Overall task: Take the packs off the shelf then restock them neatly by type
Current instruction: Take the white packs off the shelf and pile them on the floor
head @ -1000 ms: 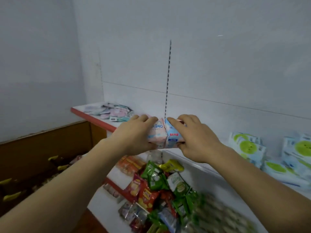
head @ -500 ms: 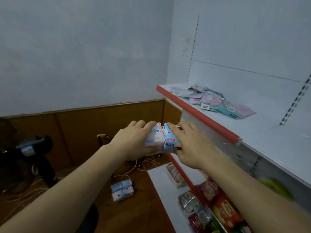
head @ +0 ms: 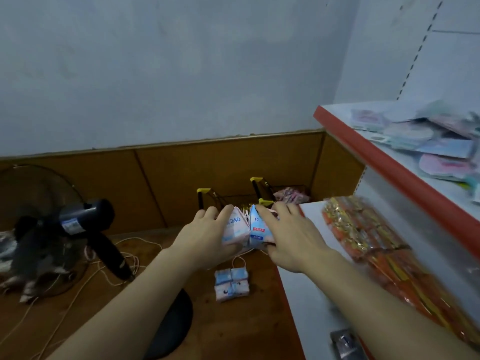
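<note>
From the head camera, both hands are held out in front over the floor, each holding a pack. The left hand grips a pink-and-white pack marked 240, fingers over its top edge and thumb under it. The right hand grips a blue-and-white pack, fingers curled across its top. The two packs touch along their inner edges, standing roughly upright between the hands.

Below the hands, slightly nearer the person, a bundle of similar packs lies on the wooden floor. That looks like the likely drop spot, and both hands seem about equally near it.

To the right of the right hand stands the shelf, with more loose packs on its upper level, well apart from the hands. An orange snack bag sits lower down.
</note>
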